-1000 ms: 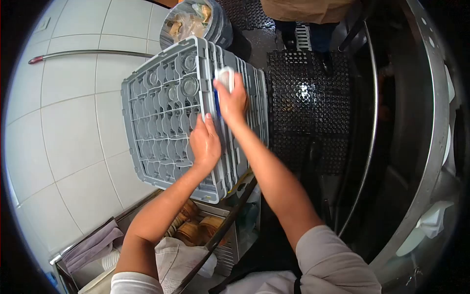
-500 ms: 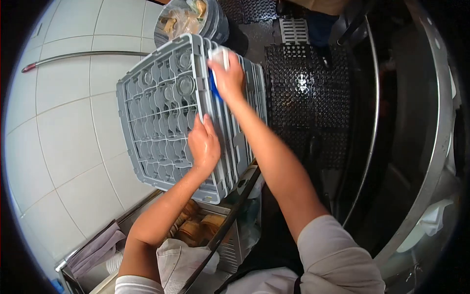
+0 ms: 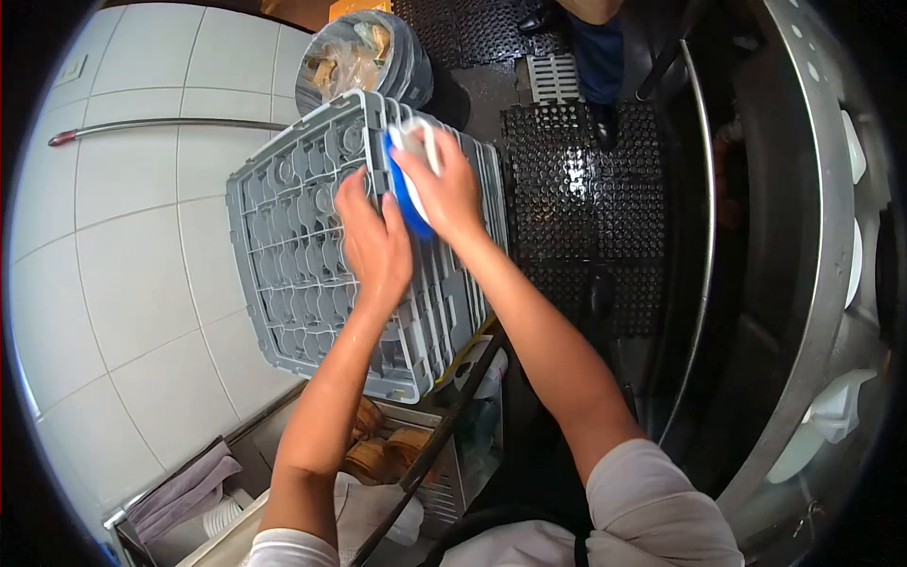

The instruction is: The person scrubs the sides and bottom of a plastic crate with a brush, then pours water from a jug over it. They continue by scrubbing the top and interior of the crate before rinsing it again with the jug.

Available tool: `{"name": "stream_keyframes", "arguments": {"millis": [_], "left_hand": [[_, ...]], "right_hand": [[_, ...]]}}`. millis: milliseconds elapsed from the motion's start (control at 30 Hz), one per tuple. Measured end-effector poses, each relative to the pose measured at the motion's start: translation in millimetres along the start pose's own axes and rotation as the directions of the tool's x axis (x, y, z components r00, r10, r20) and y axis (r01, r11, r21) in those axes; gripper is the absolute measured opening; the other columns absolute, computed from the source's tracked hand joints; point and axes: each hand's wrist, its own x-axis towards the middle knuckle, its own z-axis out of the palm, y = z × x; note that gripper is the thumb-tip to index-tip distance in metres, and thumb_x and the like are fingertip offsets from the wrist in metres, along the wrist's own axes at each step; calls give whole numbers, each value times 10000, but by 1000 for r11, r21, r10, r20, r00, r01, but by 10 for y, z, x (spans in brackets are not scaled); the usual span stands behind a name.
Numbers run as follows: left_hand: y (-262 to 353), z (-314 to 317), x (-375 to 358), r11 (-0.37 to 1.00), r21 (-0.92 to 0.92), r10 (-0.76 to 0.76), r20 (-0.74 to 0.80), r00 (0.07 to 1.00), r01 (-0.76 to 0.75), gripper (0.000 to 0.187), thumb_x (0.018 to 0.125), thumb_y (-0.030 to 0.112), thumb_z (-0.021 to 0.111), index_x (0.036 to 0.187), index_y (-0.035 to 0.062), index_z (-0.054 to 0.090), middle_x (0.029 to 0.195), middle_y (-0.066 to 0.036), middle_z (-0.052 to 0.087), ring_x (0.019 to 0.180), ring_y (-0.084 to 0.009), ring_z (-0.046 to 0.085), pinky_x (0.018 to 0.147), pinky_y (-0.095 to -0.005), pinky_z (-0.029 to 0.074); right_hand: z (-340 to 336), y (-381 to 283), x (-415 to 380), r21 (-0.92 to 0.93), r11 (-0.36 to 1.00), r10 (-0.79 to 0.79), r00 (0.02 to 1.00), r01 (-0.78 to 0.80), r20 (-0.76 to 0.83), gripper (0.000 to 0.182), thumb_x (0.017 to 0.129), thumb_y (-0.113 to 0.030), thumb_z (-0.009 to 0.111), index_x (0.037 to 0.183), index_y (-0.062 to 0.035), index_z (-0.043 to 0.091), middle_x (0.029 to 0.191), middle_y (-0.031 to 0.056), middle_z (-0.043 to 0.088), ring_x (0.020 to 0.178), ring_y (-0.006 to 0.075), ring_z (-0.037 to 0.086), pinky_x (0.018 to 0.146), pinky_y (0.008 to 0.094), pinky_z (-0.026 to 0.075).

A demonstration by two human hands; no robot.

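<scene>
A grey compartment rack [image 3: 406, 364] with glasses in its cells tops a stack of racks. On the side of the stack, my right hand [image 3: 440, 184] is closed around a white and blue scrubbing brush [image 3: 408, 194], its blue part against the rack's edge. My left hand [image 3: 375, 231] rests on the rack's rim and grid just left of the brush, fingers apart and holding nothing that I can see. Part of the rack's grid is hidden beneath this hand.
A lined bin [image 3: 411, 61] with waste stands behind the racks. Another person's leg [image 3: 599, 66] is on the black floor mat [image 3: 586, 189]. A metal rail [image 3: 701, 236] and a steel counter edge [image 3: 812, 312] run along the right. A grey cloth [image 3: 184, 491] hangs at lower left.
My right hand and the brush have moved down along the rack's side. My left hand has moved up and left on the rim. The other person's leg appears farther into view.
</scene>
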Motion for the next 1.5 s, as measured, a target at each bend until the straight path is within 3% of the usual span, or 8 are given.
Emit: {"name": "stream_keyframes", "arguments": {"millis": [133,267,567,667,933,1033,1167,1500], "left_hand": [[-139,93,91,947,-201,-201,238,950,251,624,1091,419,280,1468,-61,412,1514,-240,434,1433,-337,386,1183,-364,267],[-148,93,103,968,-159,-157,223,962,195,602,1083,446,290,1464,0,426,1337,-266,582,1246,-406,557,1053,-420,410],[-141,81,123,969,-125,-161,323,932,211,672,1096,431,300,1507,-100,286,1554,-238,355,1468,-302,302,1208,-356,200],[-103,123,138,978,-71,-167,300,939,196,598,1095,357,346,1489,-92,307,1437,-239,442,1336,-291,405,1124,-358,290],[-158,171,82,988,3,-150,210,966,152,518,1084,247,401,1451,-112,326,1068,-165,596,914,-203,539,862,-343,451],[-139,100,91,955,33,-290,305,907,294,623,1102,358,353,1524,-88,249,1560,-225,334,1452,-286,302,1189,-357,232],[-119,71,89,962,104,-273,311,910,253,611,1102,345,356,1525,-82,251,1562,-217,340,1450,-293,310,1187,-365,237],[-95,124,107,974,114,-222,279,934,198,563,1090,279,420,1482,-105,296,1401,-222,469,1289,-280,434,1110,-361,318]], "right_hand": [[593,219,952,-307,951,-41,971,-35,-237,473,807,-413,740,1071,-43,610,1030,247,698,983,467,649,841,507,505],[480,288,629,-104,992,50,980,-71,-193,439,795,-350,772,1052,-43,592,980,204,694,915,382,668,807,435,509],[-327,695,-2256,123,886,459,884,-448,-91,443,871,-218,777,1233,-40,594,1111,74,661,1057,182,636,915,322,494],[-66,955,-1515,-208,960,158,976,-188,-152,501,823,-230,804,1240,-53,590,1125,156,667,1024,335,665,844,418,532],[375,678,504,68,990,136,967,-124,-217,424,841,-322,759,1157,-80,611,960,173,685,891,406,667,742,450,532],[107,1030,-873,14,993,121,976,-120,-183,489,805,-193,809,1215,-28,599,1059,157,681,972,325,687,825,416,541],[-591,851,-1960,39,885,460,885,-463,66,440,860,-190,778,1224,-25,594,1090,121,665,1019,218,663,877,349,520],[60,1024,260,86,955,292,948,-282,-129,324,850,-244,777,1061,-53,622,965,111,705,926,238,689,794,371,514]]}}
